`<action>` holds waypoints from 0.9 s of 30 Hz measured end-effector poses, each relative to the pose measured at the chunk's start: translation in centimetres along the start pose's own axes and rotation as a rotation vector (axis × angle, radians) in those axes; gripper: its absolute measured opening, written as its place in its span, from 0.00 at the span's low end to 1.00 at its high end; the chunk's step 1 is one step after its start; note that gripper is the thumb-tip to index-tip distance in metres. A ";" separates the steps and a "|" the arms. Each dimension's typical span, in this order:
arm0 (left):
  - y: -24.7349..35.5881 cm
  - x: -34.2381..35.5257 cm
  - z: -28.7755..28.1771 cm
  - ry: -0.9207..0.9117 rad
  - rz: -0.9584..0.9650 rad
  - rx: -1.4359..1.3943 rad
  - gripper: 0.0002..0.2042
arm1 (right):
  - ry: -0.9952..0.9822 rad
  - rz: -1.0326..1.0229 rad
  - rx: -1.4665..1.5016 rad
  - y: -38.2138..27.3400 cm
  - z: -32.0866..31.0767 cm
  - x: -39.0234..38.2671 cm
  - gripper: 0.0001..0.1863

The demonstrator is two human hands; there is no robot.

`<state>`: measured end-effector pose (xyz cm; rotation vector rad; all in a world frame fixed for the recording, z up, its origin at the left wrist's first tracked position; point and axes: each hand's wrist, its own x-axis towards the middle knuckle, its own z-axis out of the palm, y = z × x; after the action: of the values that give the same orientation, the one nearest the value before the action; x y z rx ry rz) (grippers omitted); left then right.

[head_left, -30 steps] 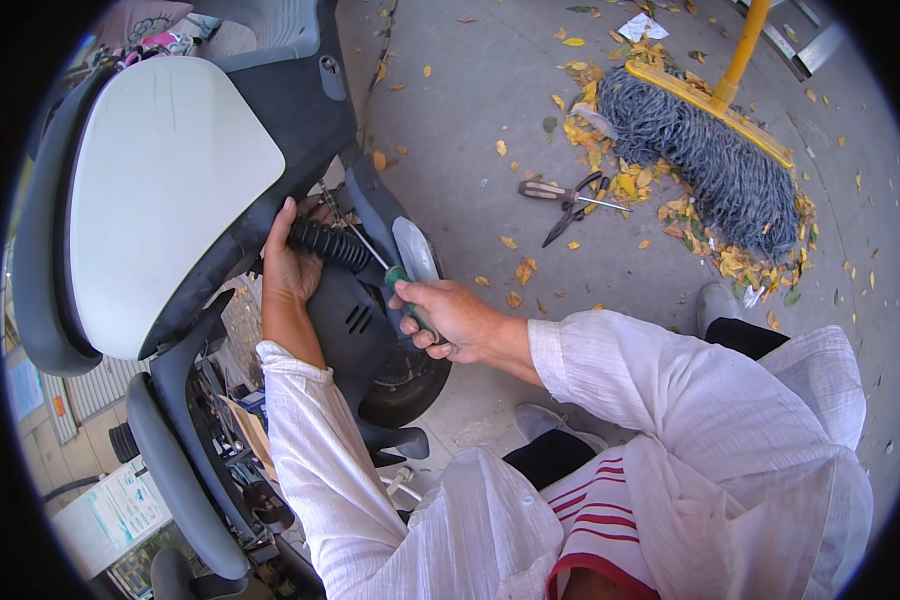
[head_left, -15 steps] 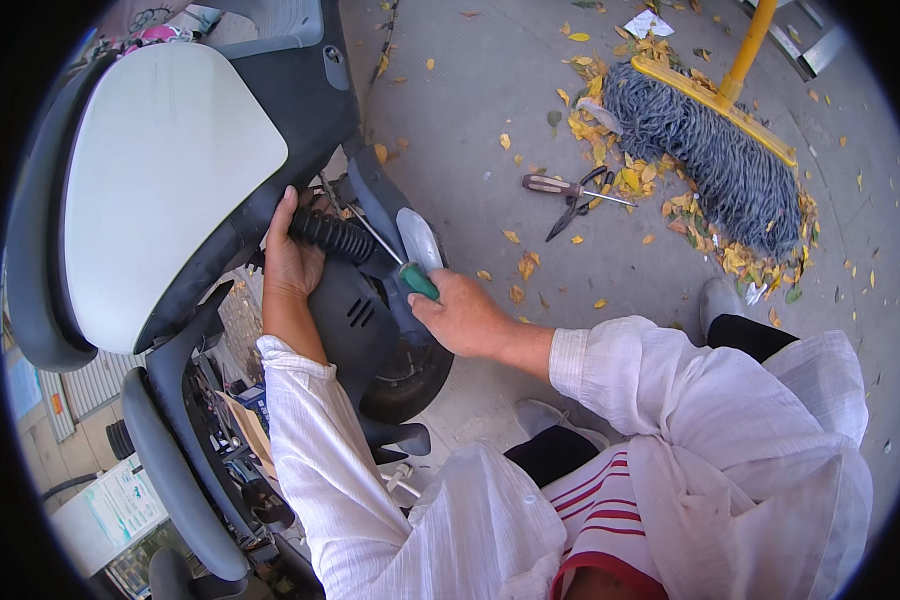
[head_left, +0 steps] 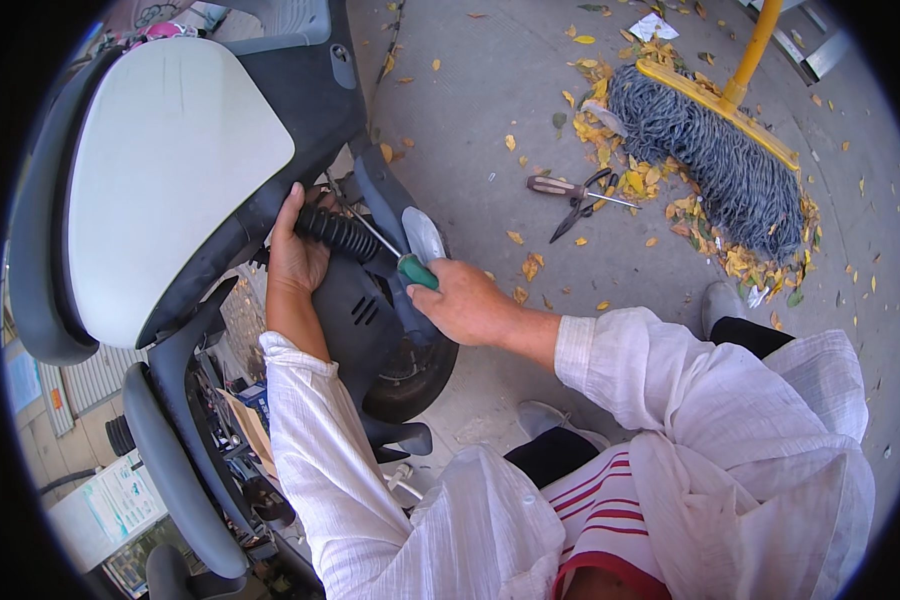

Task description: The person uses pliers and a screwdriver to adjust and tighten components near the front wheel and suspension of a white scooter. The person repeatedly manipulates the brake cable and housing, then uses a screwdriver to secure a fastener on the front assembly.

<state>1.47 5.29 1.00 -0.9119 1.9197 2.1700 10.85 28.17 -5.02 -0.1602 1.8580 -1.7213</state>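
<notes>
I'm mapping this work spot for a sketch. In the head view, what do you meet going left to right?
White scooter panel → left hand on the black ribbed hose → right hand with the green-handled screwdriver → red-handled screwdriver on the ground → broom head.

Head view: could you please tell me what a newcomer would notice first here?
The big white scooter panel fills the upper left. Beside it, the left hand grips a ribbed black hose while the right hand holds a green-handled screwdriver against it. A yellow broom lies among leaves, upper right.
</notes>
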 end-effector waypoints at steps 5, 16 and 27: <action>0.1 0.1 -0.4 -0.005 -0.002 0.000 0.28 | 0.006 0.010 0.044 -0.1 0.5 0.1 0.21; -0.1 0.4 -0.4 -0.016 -0.002 0.006 0.27 | -0.303 0.386 0.718 -1.8 -0.9 0.6 0.12; -0.1 0.5 -0.5 -0.021 -0.010 0.037 0.28 | -0.208 0.256 0.208 -2.6 -0.4 0.7 0.18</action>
<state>1.32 4.67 0.66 -0.8864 1.9347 2.1230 9.30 27.83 -2.81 -0.0157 1.4714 -1.6392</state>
